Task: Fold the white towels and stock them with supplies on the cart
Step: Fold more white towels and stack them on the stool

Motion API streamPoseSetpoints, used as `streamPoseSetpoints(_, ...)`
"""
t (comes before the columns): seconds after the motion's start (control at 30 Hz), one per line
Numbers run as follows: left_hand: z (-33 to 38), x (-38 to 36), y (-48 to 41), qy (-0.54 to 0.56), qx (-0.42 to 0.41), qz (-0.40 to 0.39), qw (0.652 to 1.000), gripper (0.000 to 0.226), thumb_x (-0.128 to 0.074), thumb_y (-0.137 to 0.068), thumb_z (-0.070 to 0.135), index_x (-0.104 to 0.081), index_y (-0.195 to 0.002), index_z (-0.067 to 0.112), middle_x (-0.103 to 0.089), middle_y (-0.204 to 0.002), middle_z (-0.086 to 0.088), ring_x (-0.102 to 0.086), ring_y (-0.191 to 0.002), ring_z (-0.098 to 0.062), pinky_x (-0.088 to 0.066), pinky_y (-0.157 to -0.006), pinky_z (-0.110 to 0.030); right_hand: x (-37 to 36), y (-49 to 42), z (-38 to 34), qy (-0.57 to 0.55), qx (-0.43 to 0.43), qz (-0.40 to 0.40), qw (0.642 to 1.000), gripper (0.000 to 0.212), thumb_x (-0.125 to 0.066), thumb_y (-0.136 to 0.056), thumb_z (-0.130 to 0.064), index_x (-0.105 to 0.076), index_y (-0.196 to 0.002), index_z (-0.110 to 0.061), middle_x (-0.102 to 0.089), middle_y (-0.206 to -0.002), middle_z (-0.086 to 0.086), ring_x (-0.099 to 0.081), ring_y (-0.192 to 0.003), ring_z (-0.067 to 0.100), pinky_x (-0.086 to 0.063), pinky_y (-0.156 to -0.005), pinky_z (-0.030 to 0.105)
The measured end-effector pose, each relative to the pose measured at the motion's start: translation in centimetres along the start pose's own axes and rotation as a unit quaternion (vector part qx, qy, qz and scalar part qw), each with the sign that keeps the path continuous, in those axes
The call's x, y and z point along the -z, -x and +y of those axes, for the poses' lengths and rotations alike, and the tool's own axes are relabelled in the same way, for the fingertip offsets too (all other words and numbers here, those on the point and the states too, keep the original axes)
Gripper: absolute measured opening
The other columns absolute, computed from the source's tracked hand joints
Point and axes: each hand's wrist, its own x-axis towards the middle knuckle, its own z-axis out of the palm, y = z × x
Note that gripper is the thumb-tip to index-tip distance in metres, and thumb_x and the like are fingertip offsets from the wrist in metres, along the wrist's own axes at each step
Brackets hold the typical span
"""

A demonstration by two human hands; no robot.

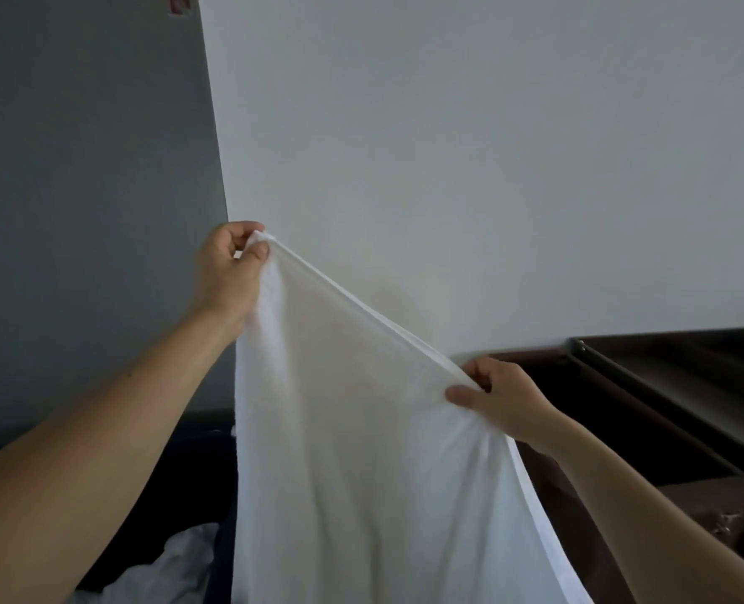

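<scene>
The left hand (230, 265) pinched a top corner of the white towel (361, 451) with thumb and curled fingers, and the right hand (498, 396), lower down, pinched the other end of the same thick hem, pulled tight between them. Below both grips the soft, fuzzy towel hung in the air in long folds. A smooth pale wall (448, 146) stood behind the hands, dark brown wooden furniture (666, 407) sat past the right grip, and crumpled white cloth (178, 564) lay below the left grip.
</scene>
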Motion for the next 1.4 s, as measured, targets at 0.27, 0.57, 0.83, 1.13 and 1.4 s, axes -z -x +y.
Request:
streamPoseSetpoints(0.27,-1.0,-1.1,0.6,-0.022,-0.007,0.016,1.000,0.025,-0.064,-0.088,0.013,-0.052,-0.088,0.035,-0.053,-0.081,0.013,-0.050,-0.059,0.009,-0.040,-0.060,-0.008,-1.8,1.2,3.1,-0.032,0.082,0.077,0.993,0.038,-0.076,-0.085,-0.022,-0.055,-0.086,-0.054,-0.059,-0.065,-0.016,-0.049,-0.053,0.001,-0.039,-0.053,0.010)
streamPoseSetpoints(0.57,0.0,-1.8,0.4,-0.017,-0.011,-0.053,0.998,0.014,-0.065,-0.084,0.029,-0.064,-0.088,0.042,-0.065,-0.087,0.018,-0.057,-0.074,0.004,-0.046,-0.068,-0.012,-1.9,2.0,3.7,0.130,0.210,0.067,0.967,0.029,-0.073,-0.088,-0.023,-0.058,-0.103,-0.043,-0.055,-0.087,-0.034,-0.054,-0.078,-0.012,-0.036,-0.068,-0.001)
streamPoseSetpoints(0.83,0.8,-2.7,0.5,-0.019,-0.041,-0.070,0.997,0.011,-0.064,-0.080,0.042,-0.066,-0.085,0.052,-0.068,-0.084,0.024,-0.062,-0.081,0.002,-0.049,-0.076,-0.019,-2.9,1.4,3.9,0.083,0.065,0.019,0.994,0.034,-0.068,-0.092,-0.029,-0.052,-0.062,-0.032,-0.058,-0.063,-0.017,-0.052,-0.058,-0.006,-0.038,-0.055,0.009)
streamPoseSetpoints(1.13,0.6,-2.8,0.5,-0.054,-0.055,-0.099,0.992,0.020,-0.064,-0.085,0.027,-0.066,-0.085,0.047,-0.068,-0.088,0.029,-0.062,-0.084,0.007,-0.048,-0.074,-0.010,-5.5,2.2,6.0,-0.060,-0.048,-0.052,0.996,0.020,-0.082,-0.080,-0.018,-0.063,-0.072,-0.020,-0.068,-0.067,-0.016,-0.064,-0.060,0.000,-0.047,-0.056,0.011)
streamPoseSetpoints(1.4,-1.9,-0.4,-0.4,-0.128,-0.041,-0.067,0.989,0.027,-0.056,-0.092,0.005,-0.056,-0.092,0.032,-0.050,-0.073,0.011,-0.051,-0.060,0.006,-0.041,-0.061,-0.011,-5.9,2.6,7.7,-0.035,-0.096,-0.069,0.992,0.011,-0.073,-0.089,-0.031,-0.063,-0.084,-0.029,-0.064,-0.064,-0.013,-0.061,-0.058,0.002,-0.044,-0.053,0.011)
